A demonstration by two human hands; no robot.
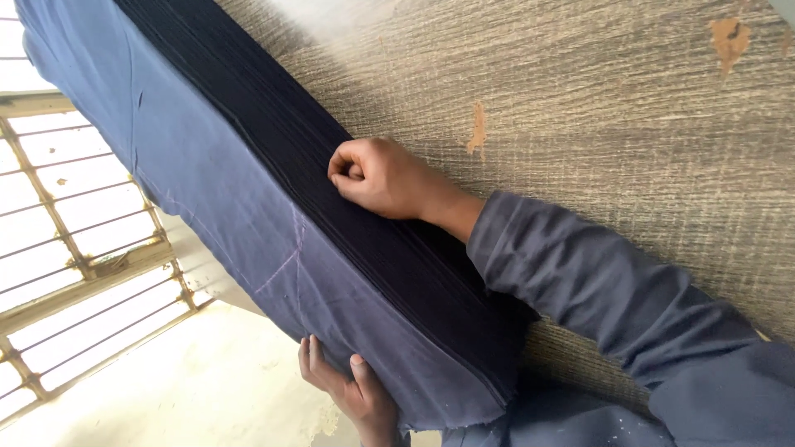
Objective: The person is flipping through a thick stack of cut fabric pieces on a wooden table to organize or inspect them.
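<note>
A thick stack of dark navy fabric lies along the edge of a worn wood-grain desk, its layered side showing as fine dark lines and its broad blue face hanging over the edge. Faint chalk lines cross that blue face. The right hand, closed in a fist, presses on the layered side of the stack, its dark blue sleeve stretched across the desk. The left hand cups the lower corner of the stack from beneath, fingers spread against the cloth. Beyond the stack, a barred window grille stands over a pale floor.
</note>
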